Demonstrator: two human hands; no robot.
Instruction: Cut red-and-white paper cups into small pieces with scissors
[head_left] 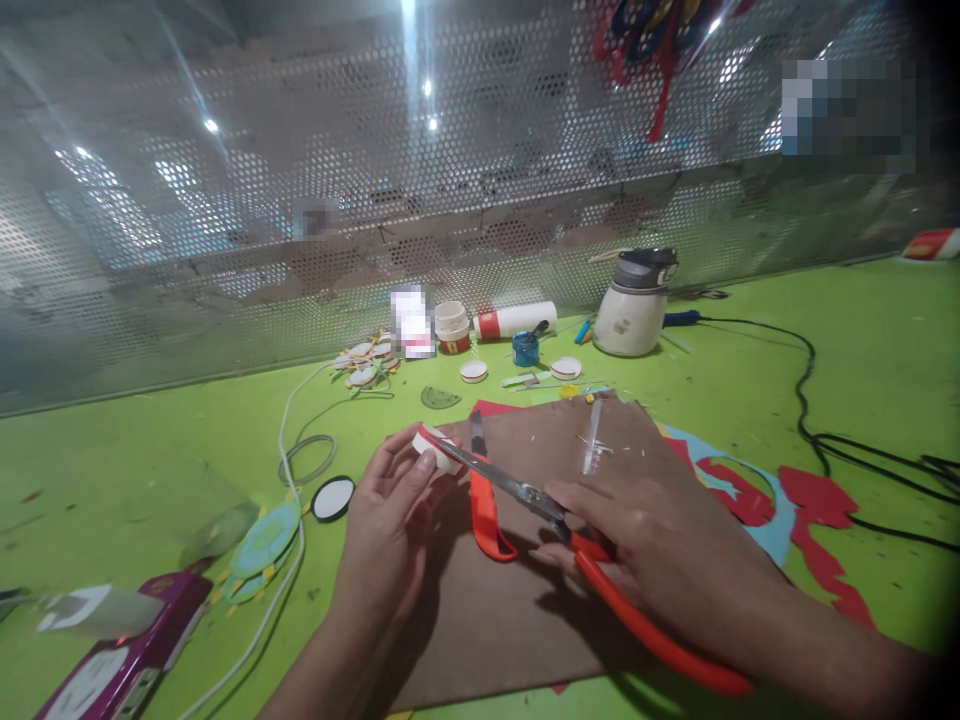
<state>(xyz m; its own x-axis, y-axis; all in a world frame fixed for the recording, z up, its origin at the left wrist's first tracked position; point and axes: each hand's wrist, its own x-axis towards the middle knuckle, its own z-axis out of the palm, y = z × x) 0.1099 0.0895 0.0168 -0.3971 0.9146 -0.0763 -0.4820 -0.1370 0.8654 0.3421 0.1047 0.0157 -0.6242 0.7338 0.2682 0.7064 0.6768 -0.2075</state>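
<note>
My right hand [645,545] grips red-handled scissors [525,492], whose blades point left and up. The blade tips reach a small white and red piece [435,447] pinched in the fingers of my left hand [394,520]. Both hands hover over a brown cardboard sheet [487,610] lying on the green table [150,470]. A red-handled utility knife [484,500] rests on the cardboard just below the scissors. A clear glue stick [592,437] lies further back on the sheet.
Red and blue paper cut-outs [757,500] lie right of the cardboard. A black cable [814,400] runs along the right. Behind are a white jug [634,305], small pots, a blue paint jar [525,349] and round discs. A white cable [289,470] and purple device [127,660] sit at left.
</note>
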